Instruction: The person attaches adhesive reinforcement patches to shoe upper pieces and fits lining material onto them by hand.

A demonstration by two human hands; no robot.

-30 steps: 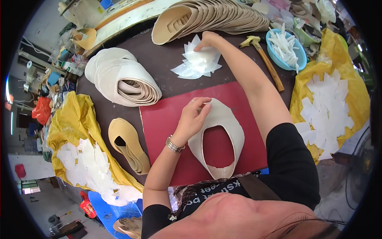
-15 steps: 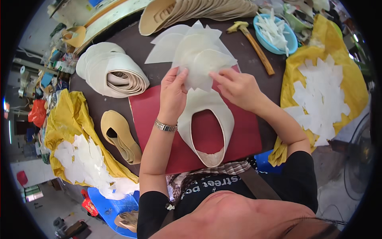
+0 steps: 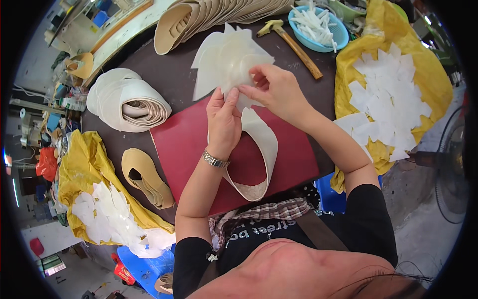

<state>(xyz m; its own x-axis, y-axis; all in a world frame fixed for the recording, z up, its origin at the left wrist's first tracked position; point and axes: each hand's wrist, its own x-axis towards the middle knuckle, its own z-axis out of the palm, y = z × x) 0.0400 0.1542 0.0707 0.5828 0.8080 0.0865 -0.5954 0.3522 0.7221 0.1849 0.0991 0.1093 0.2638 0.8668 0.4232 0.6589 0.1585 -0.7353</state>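
Observation:
Both hands are over the far half of a dark red board (image 3: 294, 149). A fan of translucent white cut sheets (image 3: 224, 57) spreads beyond them. My left hand (image 3: 222, 122) is closed, pinching the near edge of these sheets between thumb and fingers. My right hand (image 3: 279, 92) is closed too, its thumb and curled fingers gripping the sheets' right side near the left fingertips. How many sheets each hand holds cannot be made out. Just below, a cream shoe upper (image 3: 266, 144) with a large oval opening lies on the board, partly covered by my left hand.
Rolled cream uppers (image 3: 112, 94) and nested tan pieces (image 3: 144, 174) lie left. At the back are a row of beige uppers (image 3: 199, 20), a hammer (image 3: 294, 47) and a blue basket (image 3: 328, 35) of white sticks. Yellow sacking (image 3: 343, 89) with white cutouts flanks the right; more sacking (image 3: 84, 164) is left.
The view has shifted, so the table things sit differently in the picture. My right hand has come closer to my left fingertips on the sheets. The shoe upper stays on the board.

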